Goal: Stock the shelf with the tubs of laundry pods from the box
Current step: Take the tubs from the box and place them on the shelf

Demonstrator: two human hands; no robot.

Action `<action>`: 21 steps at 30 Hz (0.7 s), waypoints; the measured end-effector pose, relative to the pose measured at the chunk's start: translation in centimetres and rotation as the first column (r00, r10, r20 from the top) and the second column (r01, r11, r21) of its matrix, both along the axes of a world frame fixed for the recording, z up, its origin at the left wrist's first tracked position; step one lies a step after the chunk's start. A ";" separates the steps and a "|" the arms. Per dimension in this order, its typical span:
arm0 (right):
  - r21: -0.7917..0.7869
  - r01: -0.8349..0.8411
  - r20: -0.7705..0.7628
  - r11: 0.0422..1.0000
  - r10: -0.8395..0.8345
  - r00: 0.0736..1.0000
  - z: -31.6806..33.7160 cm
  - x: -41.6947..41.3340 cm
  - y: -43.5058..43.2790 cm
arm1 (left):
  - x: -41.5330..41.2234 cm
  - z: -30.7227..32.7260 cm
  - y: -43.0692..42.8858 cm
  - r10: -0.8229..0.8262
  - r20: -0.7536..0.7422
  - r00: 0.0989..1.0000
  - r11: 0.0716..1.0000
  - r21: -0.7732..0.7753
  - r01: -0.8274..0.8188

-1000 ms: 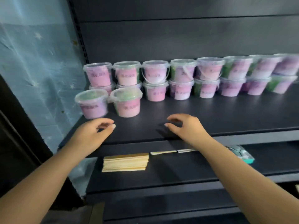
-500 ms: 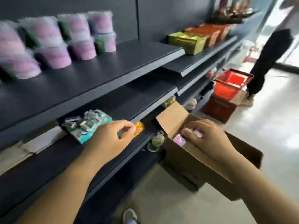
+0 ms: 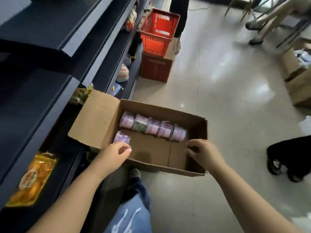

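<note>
Cardboard box at our feet: we reach in, left hand beside a lone tub, right hand well apart, all fingers loosely curled, empty.

I saw a red basket resting on a red carton; an orange packet lay lower left; a brown carton stood far right.
</note>
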State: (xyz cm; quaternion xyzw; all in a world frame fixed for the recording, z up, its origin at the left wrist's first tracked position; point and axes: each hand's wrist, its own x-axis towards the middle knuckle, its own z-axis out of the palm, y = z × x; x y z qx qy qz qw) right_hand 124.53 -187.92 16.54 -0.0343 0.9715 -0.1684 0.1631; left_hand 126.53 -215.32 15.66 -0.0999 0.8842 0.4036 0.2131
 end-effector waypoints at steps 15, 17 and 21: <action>-0.001 0.200 0.403 0.980 -0.183 0.897 -20.0 -17.8 4.3 | -14.8 -20.9 4.1 0.601 0.706 0.375 0.419 0.122 -0.900; 0.002 0.161 0.407 0.987 -0.148 0.901 -22.9 -19.6 3.5 | -14.8 -24.0 3.9 0.625 0.729 0.279 0.334 0.073 -0.940; -0.006 0.043 0.371 0.999 -0.038 0.928 -27.9 -22.9 1.7 | -14.6 -29.3 2.7 0.679 0.720 0.146 0.265 -0.055 -0.963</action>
